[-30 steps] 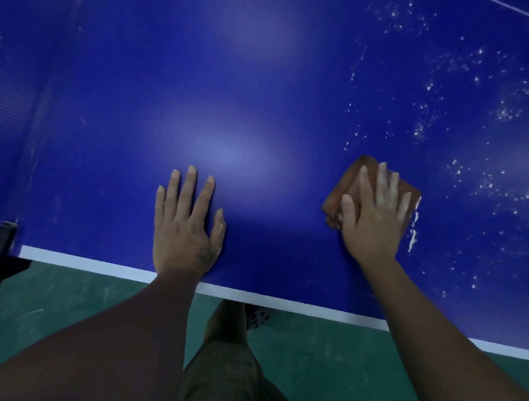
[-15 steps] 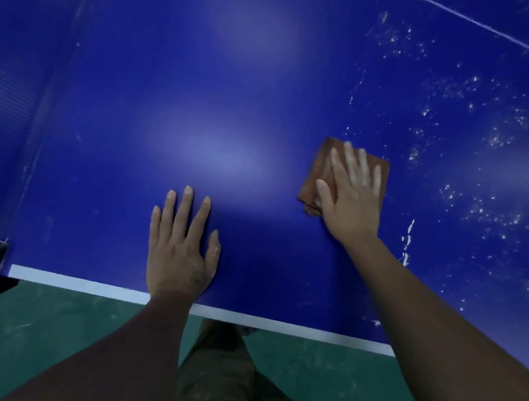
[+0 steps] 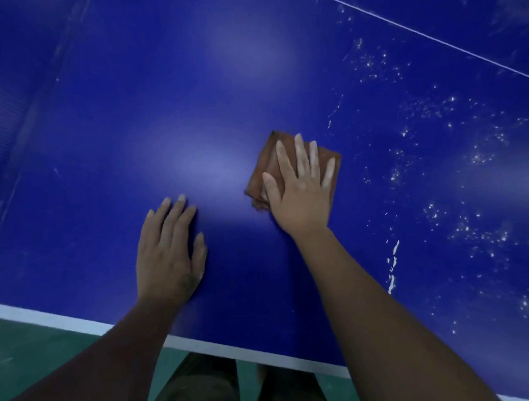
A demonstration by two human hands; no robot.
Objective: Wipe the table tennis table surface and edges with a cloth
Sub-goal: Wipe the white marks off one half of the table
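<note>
A blue table tennis table (image 3: 176, 113) fills the view, with a white line (image 3: 43, 317) along its near edge. A folded brown cloth (image 3: 266, 161) lies flat on the surface right of centre. My right hand (image 3: 302, 189) presses down on the cloth with straight, spread fingers. My left hand (image 3: 168, 254) rests flat on the bare blue surface to the lower left of the cloth, fingers straight. White dust specks (image 3: 472, 225) and a short white streak (image 3: 392, 267) cover the right part of the table.
A thin white centre line (image 3: 442, 43) crosses the far right of the table. The net's dark mesh (image 3: 10, 71) runs along the left edge. Green floor (image 3: 41, 363) and my trouser legs (image 3: 209, 384) show below the near edge.
My right hand has slid the cloth away from the near edge and to the left, leaving a white streak behind. My left hand has stayed flat on the table.
</note>
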